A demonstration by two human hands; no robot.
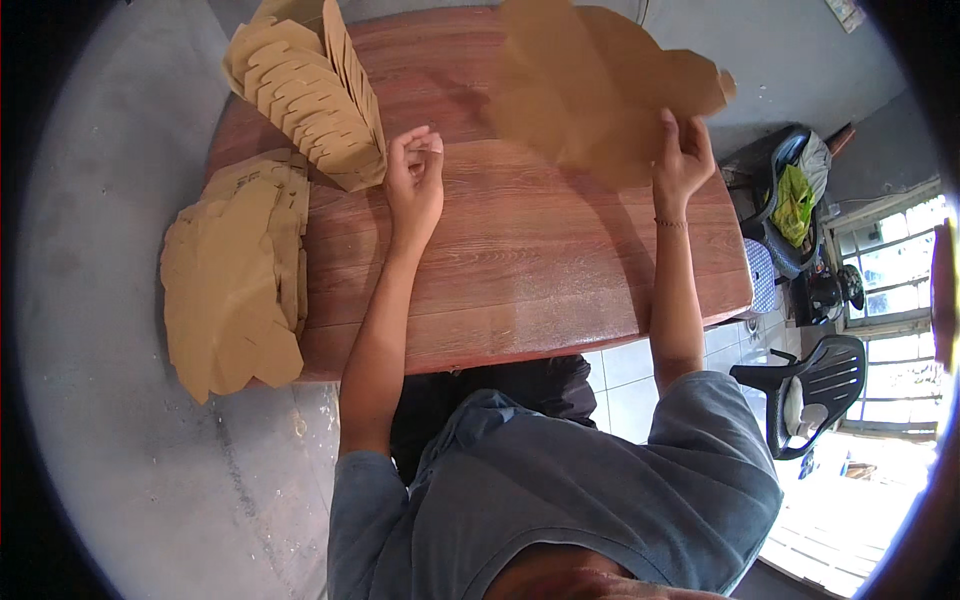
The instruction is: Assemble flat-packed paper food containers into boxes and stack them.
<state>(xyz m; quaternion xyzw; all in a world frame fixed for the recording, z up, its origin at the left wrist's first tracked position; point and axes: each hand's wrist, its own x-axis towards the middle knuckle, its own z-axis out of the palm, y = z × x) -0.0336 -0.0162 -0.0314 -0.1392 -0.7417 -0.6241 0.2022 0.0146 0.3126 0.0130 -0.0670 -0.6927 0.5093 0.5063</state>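
My right hand [684, 155] pinches the near right edge of a flat, die-cut brown cardboard blank [590, 95], thumb on top. The blank is raised over the far right of the table, slightly blurred, and casts a shadow. My left hand [415, 185] hovers over the table with fingers loosely bent and apart, and nothing shows in it. Just beyond it to the left stands a row of nested, folded cardboard trays [310, 100]. Nearer me on the left lies a pile of flat cardboard blanks [230, 270], overhanging the table edge.
The reddish-brown wooden table [500, 260] has a curved outline. To the right are a black plastic chair [825, 390] with things on its seat, another dark chair [775, 205] with a yellow-green bag [793, 205], and a barred window [890, 250]. A grey wall [90, 250] runs close on the left.
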